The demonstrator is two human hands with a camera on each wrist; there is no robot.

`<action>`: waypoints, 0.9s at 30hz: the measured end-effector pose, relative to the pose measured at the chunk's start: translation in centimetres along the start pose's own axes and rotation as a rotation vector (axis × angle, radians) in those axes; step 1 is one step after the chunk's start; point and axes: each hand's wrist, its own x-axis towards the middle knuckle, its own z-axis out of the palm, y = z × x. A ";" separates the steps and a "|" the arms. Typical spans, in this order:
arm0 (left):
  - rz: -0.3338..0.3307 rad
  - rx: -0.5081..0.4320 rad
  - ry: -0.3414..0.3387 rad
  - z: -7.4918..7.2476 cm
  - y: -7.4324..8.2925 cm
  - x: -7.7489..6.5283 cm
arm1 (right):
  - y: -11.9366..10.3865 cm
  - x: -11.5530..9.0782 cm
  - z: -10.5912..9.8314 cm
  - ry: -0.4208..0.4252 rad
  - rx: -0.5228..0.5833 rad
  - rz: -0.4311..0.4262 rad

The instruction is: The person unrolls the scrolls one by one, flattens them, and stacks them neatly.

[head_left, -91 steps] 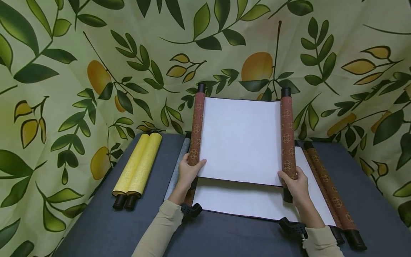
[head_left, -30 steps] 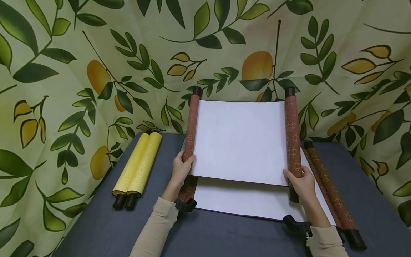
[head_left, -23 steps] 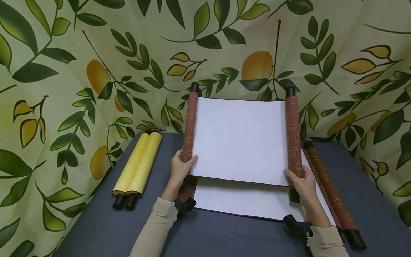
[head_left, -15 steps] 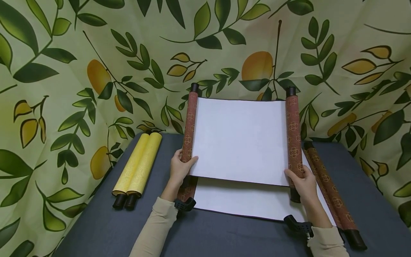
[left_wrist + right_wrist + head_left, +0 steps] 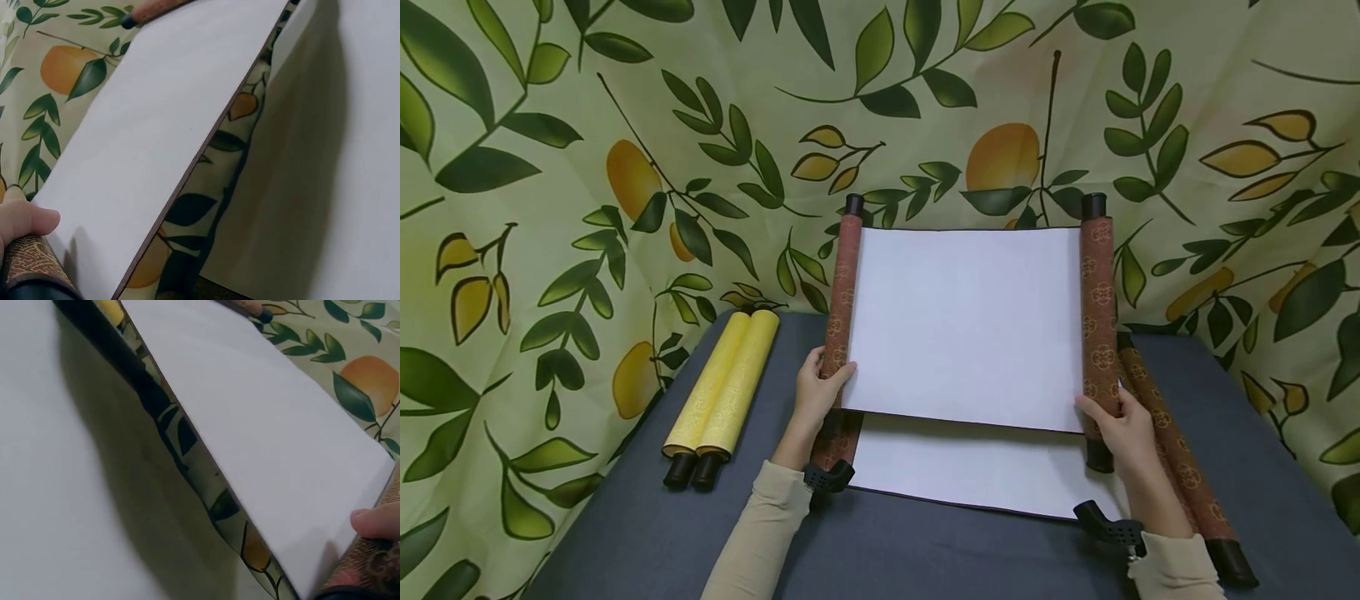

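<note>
- Leafy, fruit-printed cloth (image 5: 700, 46) hung behind a dark blue-grey desk (image 5: 940, 550).
- Left hand (image 5: 816, 390) gripped the left roll (image 5: 842, 292) of an opened white scroll (image 5: 966, 329) near its lower end, thumb across the front, the other fingers mostly hidden behind.
- Right hand (image 5: 1126, 427) gripped the right roll (image 5: 1099, 308) in much the same way, also low down. Gripping both rolls probably served to stretch the paper flat and stop it curling inward.
- Between the hands, the white scroll was raised, tilted to face the person; both wrist views showed cloth through the gap beneath it.
- Below, a lower scroll (image 5: 977, 465) lay open on the desk, partly covered; the weight of its lower left roll (image 5: 833, 450) likely helped flatten it.
- Brown rolls (image 5: 1187, 467) slanted along the right, partly behind the right forearm (image 5: 1153, 496); whether all belonged to the lower scroll could not be told.
- Two yellow rolls (image 5: 722, 383) lay touching, well left of the hands, perhaps to leave room for the wide scrolls.
</note>
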 end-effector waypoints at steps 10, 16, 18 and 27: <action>-0.028 0.029 0.016 -0.4 0.3 0.0 | -0.1 0.0 0.5 0.100 0.047 -0.021; -0.078 0.013 0.045 0.1 0.5 -0.1 | 0.2 0.0 0.3 0.107 0.020 0.032; -0.082 0.010 0.061 0.2 0.3 -0.1 | 0.3 0.0 0.2 0.103 0.009 0.042; -0.042 0.015 0.080 -0.1 -0.2 0.1 | 0.3 -0.1 0.0 0.134 0.059 0.015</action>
